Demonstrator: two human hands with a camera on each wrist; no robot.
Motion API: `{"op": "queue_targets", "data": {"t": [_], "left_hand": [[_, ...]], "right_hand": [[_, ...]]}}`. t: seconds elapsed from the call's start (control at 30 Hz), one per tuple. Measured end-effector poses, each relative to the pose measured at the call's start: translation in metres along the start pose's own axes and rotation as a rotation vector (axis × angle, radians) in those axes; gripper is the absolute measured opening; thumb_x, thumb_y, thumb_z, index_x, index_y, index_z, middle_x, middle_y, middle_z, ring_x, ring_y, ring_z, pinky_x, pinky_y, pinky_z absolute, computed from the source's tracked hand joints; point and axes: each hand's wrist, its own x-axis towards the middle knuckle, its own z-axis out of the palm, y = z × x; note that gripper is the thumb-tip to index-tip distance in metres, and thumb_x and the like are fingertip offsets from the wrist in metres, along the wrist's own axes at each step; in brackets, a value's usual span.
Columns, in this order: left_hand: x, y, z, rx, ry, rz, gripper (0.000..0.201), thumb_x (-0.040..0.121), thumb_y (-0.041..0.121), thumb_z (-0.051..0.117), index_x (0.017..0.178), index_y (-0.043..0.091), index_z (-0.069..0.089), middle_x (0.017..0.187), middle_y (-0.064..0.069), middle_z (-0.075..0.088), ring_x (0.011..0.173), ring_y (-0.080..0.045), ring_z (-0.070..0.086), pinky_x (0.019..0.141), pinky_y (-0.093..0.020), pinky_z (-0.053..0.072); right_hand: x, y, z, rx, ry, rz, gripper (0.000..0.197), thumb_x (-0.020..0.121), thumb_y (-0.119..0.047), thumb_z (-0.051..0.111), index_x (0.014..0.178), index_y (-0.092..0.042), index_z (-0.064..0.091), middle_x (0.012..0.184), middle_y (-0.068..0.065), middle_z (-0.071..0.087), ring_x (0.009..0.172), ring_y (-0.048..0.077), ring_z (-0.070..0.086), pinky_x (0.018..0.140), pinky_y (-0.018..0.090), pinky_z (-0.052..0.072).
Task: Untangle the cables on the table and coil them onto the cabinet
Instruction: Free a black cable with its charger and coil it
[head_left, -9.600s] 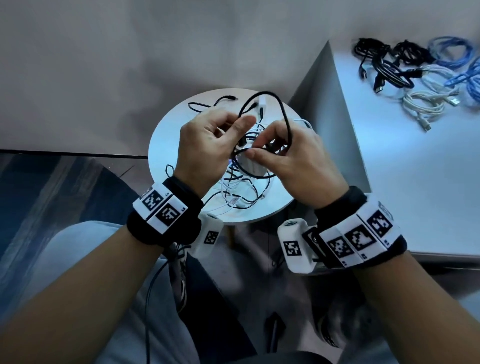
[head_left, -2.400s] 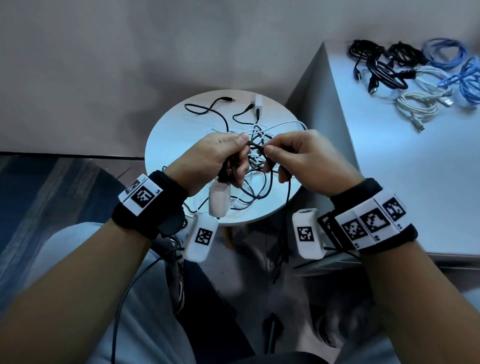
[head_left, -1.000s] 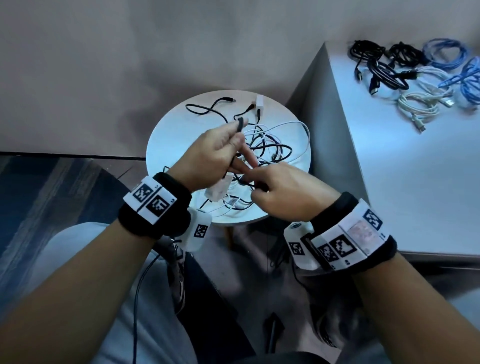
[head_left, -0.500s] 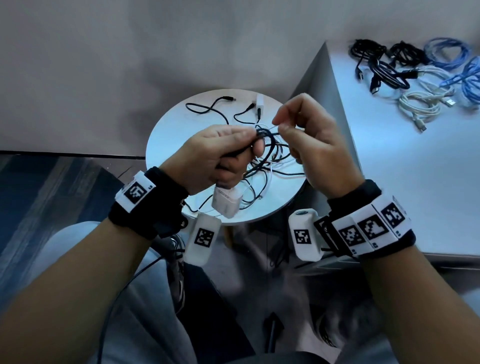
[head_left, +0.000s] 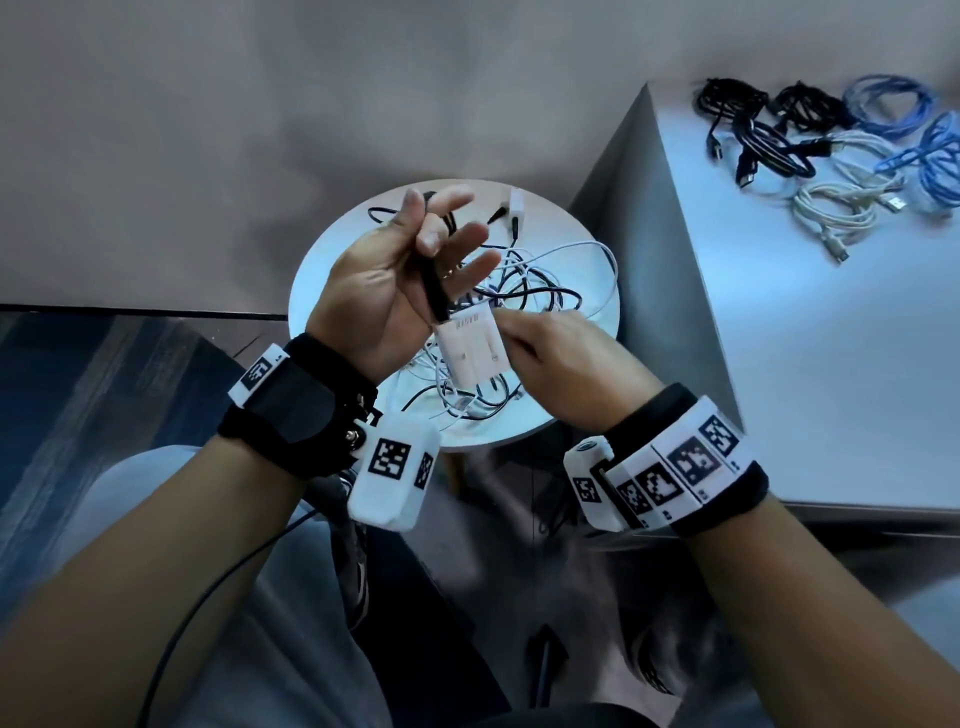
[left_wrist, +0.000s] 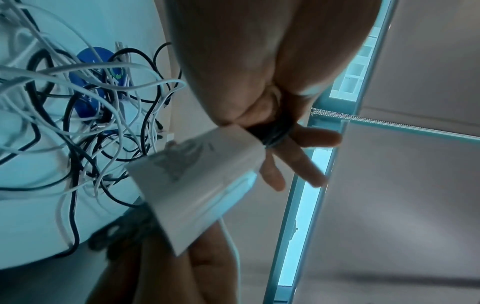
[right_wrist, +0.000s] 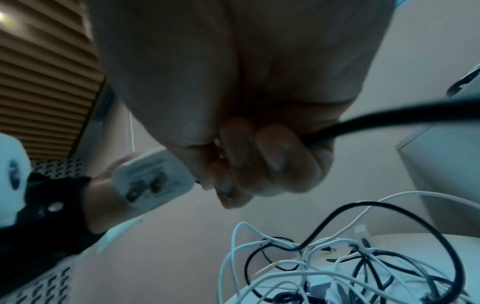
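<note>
— Where was everything?
— Coiled cables (head_left: 831, 150) lay on the cabinet (head_left: 831, 364); a tangle (head_left: 540, 291) lay on the round table (head_left: 332, 260).
— Your hands?
— My left hand (head_left: 384, 291), fingers spread, thumb pinning a black bundle (head_left: 434, 291). My right hand (head_left: 566, 364) curled around its white charger (head_left: 470, 351).

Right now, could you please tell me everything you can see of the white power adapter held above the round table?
The white power adapter is a blocky, smooth plastic brick with small grey print on one face and two metal prongs on its end. It is held in the air above the round table, tilted. A coiled black cable meets its top, pinched by the left hand; the right hand touches its side.
</note>
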Motion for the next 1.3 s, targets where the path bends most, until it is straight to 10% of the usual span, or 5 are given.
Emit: {"op": "queue_targets", "data": {"t": [0.33, 0.63, 0.87, 1.13, 1.3], "left_hand": [[-0.005, -0.015, -0.014, 1.128, -0.109, 0.081, 0.016, 0.106, 0.028, 0.046, 0.114, 0.02, 0.057, 0.072, 0.001, 0.069, 0.052, -0.027, 0.066, 0.053, -0.039, 0.057], [-0.009, -0.005, -0.005, 0.503, -0.393, -0.233, 0.033, 0.103, 0.025, 0.041, 0.098, 0.011, 0.07, 0.046, 0.004, 0.033, 0.035, -0.008, 0.021, 0.041, -0.028, 0.013], [-0.009, -0.001, -0.005, 0.141, -0.335, -0.29, 0.025, 0.104, 0.028, 0.036, 0.095, 0.016, 0.056, 0.048, 0.012, 0.027, 0.032, -0.004, 0.019, 0.039, -0.022, 0.016], [-0.005, 0.0, -0.005, -0.081, -0.236, -0.217, 0.028, 0.108, 0.026, 0.026, 0.095, 0.016, 0.049, 0.049, 0.007, 0.024, 0.034, -0.006, 0.017, 0.038, -0.018, 0.02], [0.0, -0.011, -0.001, 0.371, -0.006, 0.013, 0.034, 0.11, 0.028, 0.034, 0.096, 0.002, 0.051, 0.055, 0.006, 0.043, 0.038, -0.011, 0.04, 0.045, -0.025, 0.034]], "right_hand": [[-0.003, -0.012, -0.022, 0.036, 0.071, -0.03, 0.01, 0.096, -0.024, 0.061, 0.102, -0.021, 0.069, 0.059, -0.012, 0.05, 0.059, 0.01, 0.045, 0.064, 0.033, 0.038], [0.005, 0.0, -0.037, 0.418, 0.399, 0.023, 0.014, 0.095, -0.029, 0.066, 0.095, -0.015, 0.065, 0.071, 0.017, 0.054, 0.066, 0.022, 0.056, 0.062, 0.038, 0.046], [0.007, 0.006, -0.024, 0.64, 0.336, 0.069, 0.023, 0.103, -0.006, 0.051, 0.121, -0.004, 0.066, 0.051, -0.025, 0.052, 0.049, -0.005, 0.049, 0.051, 0.007, 0.038], [0.007, -0.004, 0.01, 0.677, 0.082, 0.188, 0.025, 0.107, -0.01, 0.04, 0.113, -0.012, 0.064, 0.061, -0.013, 0.05, 0.045, 0.015, 0.045, 0.041, 0.03, 0.039], [0.003, -0.007, 0.017, 0.285, -0.078, 0.113, 0.019, 0.102, -0.017, 0.044, 0.094, -0.01, 0.059, 0.062, -0.011, 0.048, 0.058, 0.007, 0.042, 0.061, 0.033, 0.037]]}}
